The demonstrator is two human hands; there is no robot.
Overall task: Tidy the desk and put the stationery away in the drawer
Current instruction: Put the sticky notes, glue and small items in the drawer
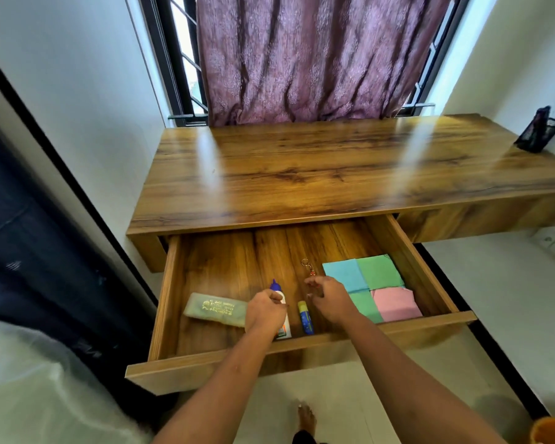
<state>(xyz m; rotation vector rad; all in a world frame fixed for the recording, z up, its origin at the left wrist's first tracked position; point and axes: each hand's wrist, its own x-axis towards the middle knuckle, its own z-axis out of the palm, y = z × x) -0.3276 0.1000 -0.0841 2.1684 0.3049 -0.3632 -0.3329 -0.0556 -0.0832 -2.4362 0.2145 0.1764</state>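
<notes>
Gripping the glue bottle point(284, 327) inside the open drawer point(161, 302), the left hand point(265, 310) curls round it — the right hand point(329, 301) hovers beside, fingers loose, empty.

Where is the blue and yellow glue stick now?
Head view: the glue stick lies in the open drawer near its front wall, between the white glue bottle and the right hand.

The person's two forearms are bare along all the length that shows. The left hand point(265, 310) and the right hand point(329, 302) are bare as well. Lower down, one bare foot point(306, 418) shows, with pale toenails that are a little shiny. At the foot's near end there is an edge of dark, nearly black clothing point(302, 439), too small to name.
</notes>
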